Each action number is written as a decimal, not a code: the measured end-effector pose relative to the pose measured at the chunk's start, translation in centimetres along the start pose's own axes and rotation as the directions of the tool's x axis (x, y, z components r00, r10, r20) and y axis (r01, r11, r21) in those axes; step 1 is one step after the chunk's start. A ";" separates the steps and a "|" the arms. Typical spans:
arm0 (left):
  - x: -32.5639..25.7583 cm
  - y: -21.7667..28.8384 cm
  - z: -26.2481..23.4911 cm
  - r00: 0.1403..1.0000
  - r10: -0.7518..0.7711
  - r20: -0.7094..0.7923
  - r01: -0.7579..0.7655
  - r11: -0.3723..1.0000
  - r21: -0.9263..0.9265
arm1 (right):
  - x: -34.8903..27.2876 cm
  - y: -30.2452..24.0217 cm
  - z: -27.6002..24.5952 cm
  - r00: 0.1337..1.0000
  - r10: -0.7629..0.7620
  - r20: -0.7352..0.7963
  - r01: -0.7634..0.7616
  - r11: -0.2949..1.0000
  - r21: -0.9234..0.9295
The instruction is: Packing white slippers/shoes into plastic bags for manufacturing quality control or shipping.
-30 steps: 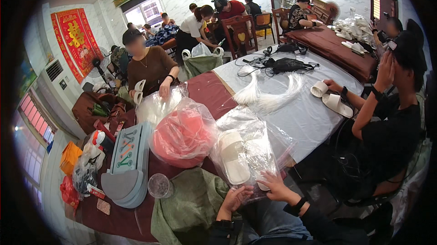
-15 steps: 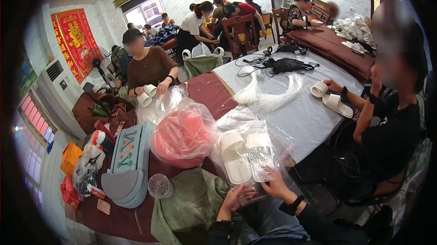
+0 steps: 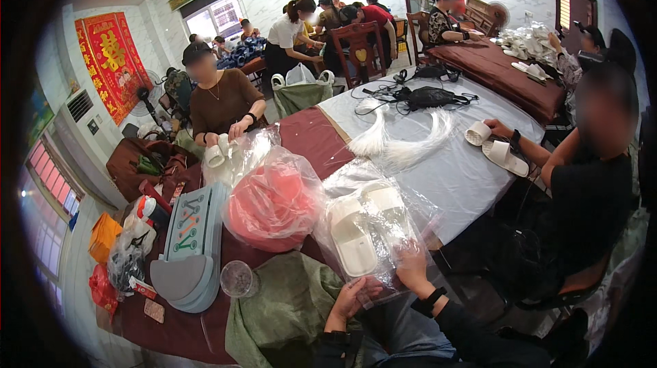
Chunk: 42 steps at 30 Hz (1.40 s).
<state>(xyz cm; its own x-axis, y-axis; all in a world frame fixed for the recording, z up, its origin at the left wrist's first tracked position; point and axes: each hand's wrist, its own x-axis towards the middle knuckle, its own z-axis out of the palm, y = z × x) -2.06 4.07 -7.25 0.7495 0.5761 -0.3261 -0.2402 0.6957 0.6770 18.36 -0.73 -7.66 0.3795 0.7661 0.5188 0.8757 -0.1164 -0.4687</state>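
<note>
A clear plastic bag (image 3: 393,239) around white slide slippers (image 3: 356,250) is gripped by the left hand (image 3: 351,297); the right hand (image 3: 413,271) cannot be judged.

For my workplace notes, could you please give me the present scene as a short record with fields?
Left hand: at the near edge of a clear plastic bag; grip unclear
Right hand: at the bag's near right part; inside or outside unclear
Bag contents: pair of white slippers
Left of bag: pink bundle in clear plastic
Beyond bag: white strands, black strapped item
Co-worker opposite: handling white footwear
</note>
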 end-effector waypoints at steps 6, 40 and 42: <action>0.2 -0.5 -1.1 1.000 0.002 -0.015 -0.002 1.000 -0.008 | 0.2 -0.7 -0.2 0.999 0.035 0.042 -0.037 0.998 0.053; 0.3 -0.6 -0.9 1.000 -0.005 -0.002 0.005 0.996 -0.086 | -2.5 -3.8 0.3 0.952 -0.009 0.306 -0.156 0.846 0.509; 0.2 -0.5 -0.6 1.000 -0.008 0.020 0.010 0.995 -0.101 | -3.0 -3.2 1.3 0.981 -0.084 0.173 -0.001 0.899 0.439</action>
<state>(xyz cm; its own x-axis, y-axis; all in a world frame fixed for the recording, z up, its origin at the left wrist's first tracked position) -2.14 4.12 -8.02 0.7640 0.5613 -0.3182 -0.2935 0.7415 0.6034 14.05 -1.81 -8.70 0.2472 0.8711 0.4244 0.6557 0.1721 -0.7351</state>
